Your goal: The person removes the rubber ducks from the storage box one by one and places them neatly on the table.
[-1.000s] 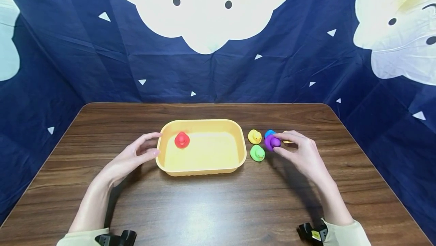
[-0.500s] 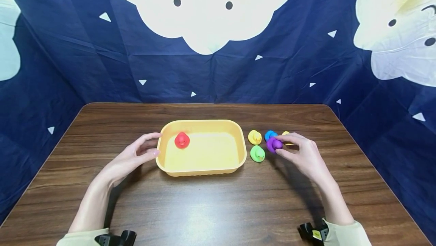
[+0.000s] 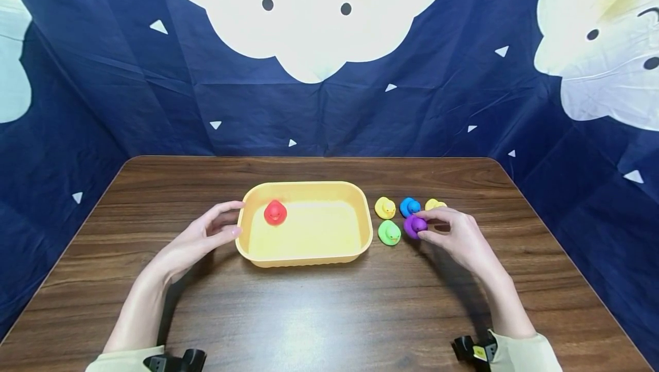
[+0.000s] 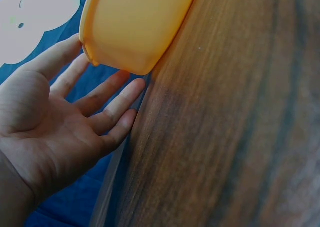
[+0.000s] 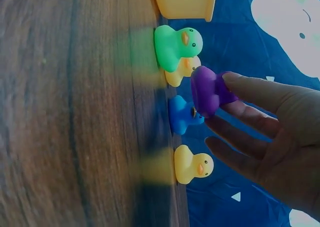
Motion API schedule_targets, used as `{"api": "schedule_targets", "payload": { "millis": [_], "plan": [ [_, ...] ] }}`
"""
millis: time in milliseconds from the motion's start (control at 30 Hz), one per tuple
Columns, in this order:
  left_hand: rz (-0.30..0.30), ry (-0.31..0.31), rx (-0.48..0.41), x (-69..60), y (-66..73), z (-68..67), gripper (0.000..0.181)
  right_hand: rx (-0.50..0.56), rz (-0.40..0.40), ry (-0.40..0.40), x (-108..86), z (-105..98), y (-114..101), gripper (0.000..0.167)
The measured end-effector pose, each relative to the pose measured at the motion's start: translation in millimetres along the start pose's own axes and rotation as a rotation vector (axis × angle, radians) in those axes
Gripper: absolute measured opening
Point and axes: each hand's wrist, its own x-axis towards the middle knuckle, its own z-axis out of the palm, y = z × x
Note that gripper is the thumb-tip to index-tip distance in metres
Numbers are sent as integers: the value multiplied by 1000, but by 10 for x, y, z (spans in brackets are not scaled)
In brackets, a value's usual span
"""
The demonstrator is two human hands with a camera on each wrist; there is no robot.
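Observation:
My right hand [image 3: 460, 238] pinches a purple rubber duck [image 3: 413, 227] between thumb and fingers. In the right wrist view the purple duck [image 5: 207, 92] is lifted off the table, in front of a blue rubber duck [image 5: 181, 114]. A green rubber duck [image 3: 389, 233] and a yellow one [image 3: 385, 208] stand to its left; another yellow duck [image 3: 434, 204] is partly hidden behind my right hand. At the left end of a yellow plastic tub [image 3: 304, 259], my left hand [image 3: 198, 236] touches the rim with loosely extended fingers. Inside the tub sits a red rubber duck [image 3: 275, 212].
The brown wooden table [image 3: 309, 315] reaches to a dark blue cloth backdrop [image 3: 247, 109] with white cloud prints. The table's far edge runs just behind the tub and ducks. A black camera is strapped at each wrist.
My right hand has drawn the purple duck slightly toward me and to the right, uncovering the blue duck and more of the right yellow duck. The left hand has stayed at the tub.

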Motion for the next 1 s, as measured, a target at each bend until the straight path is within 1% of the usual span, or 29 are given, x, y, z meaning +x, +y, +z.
{"api": "schedule_targets", "payload": {
  "millis": [233, 433, 1000],
  "plan": [
    [13, -5, -13, 12, -19, 6, 58, 32, 31, -33, -6, 19, 60, 30],
    [10, -4, -8, 13, -17, 5, 58, 25, 41, -55, -1, 31, 106, 30],
    [8, 0, -3, -2, -6, 2, 58, 9, 59, -83, 18, 52, 157, 28]
  ]
}}
